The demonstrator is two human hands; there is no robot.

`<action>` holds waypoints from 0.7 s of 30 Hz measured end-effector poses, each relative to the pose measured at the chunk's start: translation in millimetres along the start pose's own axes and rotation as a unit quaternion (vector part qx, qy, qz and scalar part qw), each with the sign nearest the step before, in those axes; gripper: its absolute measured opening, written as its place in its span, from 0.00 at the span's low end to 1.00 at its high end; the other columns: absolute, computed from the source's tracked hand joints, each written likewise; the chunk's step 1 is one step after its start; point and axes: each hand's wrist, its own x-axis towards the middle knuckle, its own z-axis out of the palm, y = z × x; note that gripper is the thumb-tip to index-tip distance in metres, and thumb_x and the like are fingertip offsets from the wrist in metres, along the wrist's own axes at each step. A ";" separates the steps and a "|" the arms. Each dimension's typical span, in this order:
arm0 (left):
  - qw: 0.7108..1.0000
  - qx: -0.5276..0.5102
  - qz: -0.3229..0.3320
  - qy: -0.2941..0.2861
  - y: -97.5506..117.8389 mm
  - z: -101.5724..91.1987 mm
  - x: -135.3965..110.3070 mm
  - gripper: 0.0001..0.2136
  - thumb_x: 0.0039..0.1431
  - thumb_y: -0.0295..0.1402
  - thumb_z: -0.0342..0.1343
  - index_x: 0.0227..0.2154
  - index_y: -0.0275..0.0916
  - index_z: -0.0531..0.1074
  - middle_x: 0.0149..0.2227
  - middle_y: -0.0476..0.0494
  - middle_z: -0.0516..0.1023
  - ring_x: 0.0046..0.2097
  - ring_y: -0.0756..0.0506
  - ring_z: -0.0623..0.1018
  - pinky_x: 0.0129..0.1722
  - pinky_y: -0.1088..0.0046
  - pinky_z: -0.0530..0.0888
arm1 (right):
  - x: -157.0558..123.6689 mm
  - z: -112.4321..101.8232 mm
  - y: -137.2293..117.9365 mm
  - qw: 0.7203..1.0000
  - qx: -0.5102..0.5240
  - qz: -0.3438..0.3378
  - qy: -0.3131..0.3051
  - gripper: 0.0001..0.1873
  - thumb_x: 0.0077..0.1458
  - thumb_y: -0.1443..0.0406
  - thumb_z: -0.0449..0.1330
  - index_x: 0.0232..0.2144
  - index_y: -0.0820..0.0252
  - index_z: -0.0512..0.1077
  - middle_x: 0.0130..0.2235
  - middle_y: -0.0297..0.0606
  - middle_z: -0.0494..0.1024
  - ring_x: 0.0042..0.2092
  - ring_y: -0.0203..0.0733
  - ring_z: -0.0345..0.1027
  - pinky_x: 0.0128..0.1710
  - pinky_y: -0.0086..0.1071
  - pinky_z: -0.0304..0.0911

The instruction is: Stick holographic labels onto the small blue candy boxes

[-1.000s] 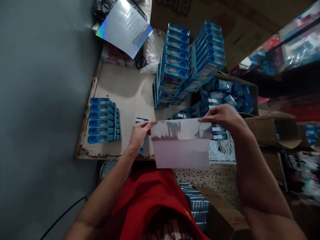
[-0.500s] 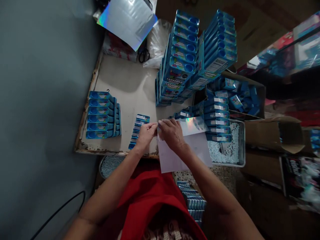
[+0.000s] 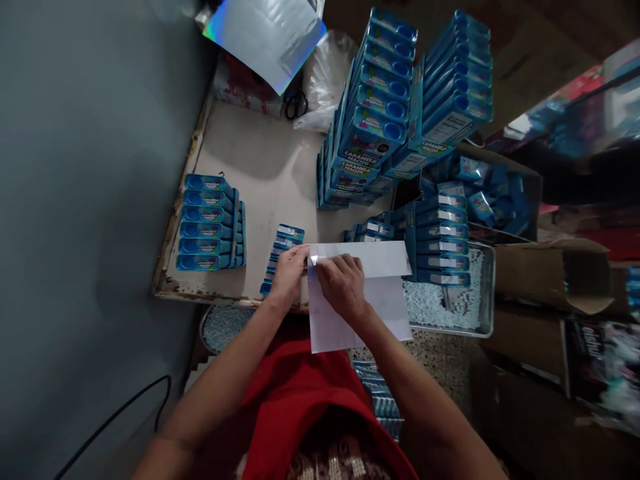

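My left hand (image 3: 291, 270) pinches the upper left edge of a pale sheet (image 3: 385, 317), thumb and fingers pressed together. Across the sheet's upper part lies a glossy white strip (image 3: 385, 259) with a reflective look. My right hand (image 3: 344, 283) is closed over the strip's left end, its fingertips pinching near the corner; any small piece in them is hidden. Just beyond my left hand lies a row of small blue boxes (image 3: 283, 250) with white labels. Right of the sheet stands a stack of blue boxes (image 3: 440, 247) with similar white labels.
Tall stacks of blue candy boxes (image 3: 375, 127) rise at the table's back right, with another group (image 3: 207, 227) at left. Scissors (image 3: 297, 105) lie near a plastic bag (image 3: 330, 73). A metal tray (image 3: 489, 293) of pale pellets sits at right; an open cardboard box (image 3: 590, 277) is beyond.
My right hand has drawn slightly down and closer to me at the strip's corner. The strip lies straighter and its rainbow glare is gone. The whole view has shifted a little.
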 end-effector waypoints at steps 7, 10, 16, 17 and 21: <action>0.996 0.027 0.058 0.070 -22.1 29.9 32.4 0.09 0.62 0.35 0.55 0.36 0.36 0.77 0.34 0.44 0.79 0.36 0.46 0.75 0.36 0.74 0.71 | -32.3 -75.3 -23.7 0.997 0.071 0.017 0.035 0.09 0.65 0.62 0.58 0.35 0.49 0.77 0.27 0.37 0.74 0.33 0.47 0.65 0.39 0.41 0.57; 0.969 0.165 0.133 0.126 -24.2 34.8 51.5 0.07 0.62 0.31 0.58 0.35 0.36 0.80 0.41 0.37 0.81 0.46 0.41 0.77 0.47 0.69 0.71 | -39.1 -99.5 -39.0 0.946 0.248 0.178 0.106 0.03 0.61 0.59 0.64 0.37 0.47 0.76 0.25 0.33 0.69 0.27 0.43 0.61 0.32 0.38 0.59; 0.979 0.169 0.024 -0.109 5.5 -19.1 68.9 0.18 0.58 0.33 0.64 0.51 0.35 0.78 0.41 0.36 0.83 0.40 0.41 0.82 0.42 0.67 0.75 | -19.7 -40.7 -71.3 0.660 0.682 0.301 -0.090 0.14 0.49 0.55 0.68 0.27 0.54 0.69 0.24 0.29 0.66 0.24 0.34 0.57 0.24 0.28 0.56; 0.985 0.140 0.015 -0.104 9.9 -37.0 63.0 0.22 0.58 0.35 0.65 0.55 0.36 0.76 0.42 0.36 0.83 0.39 0.42 0.82 0.41 0.68 0.76 | -17.2 -24.7 -76.8 0.620 0.713 0.305 -0.115 0.15 0.49 0.55 0.68 0.27 0.55 0.68 0.23 0.27 0.64 0.23 0.32 0.54 0.22 0.26 0.54; 0.998 0.047 -0.016 -0.049 7.6 -112.5 8.3 0.26 0.56 0.54 0.64 0.45 0.34 0.80 0.43 0.33 0.83 0.41 0.41 0.83 0.38 0.69 0.78 | -13.7 30.7 -91.2 0.549 0.758 0.333 -0.118 0.16 0.47 0.56 0.71 0.27 0.57 0.69 0.19 0.23 0.59 0.20 0.28 0.45 0.17 0.22 0.45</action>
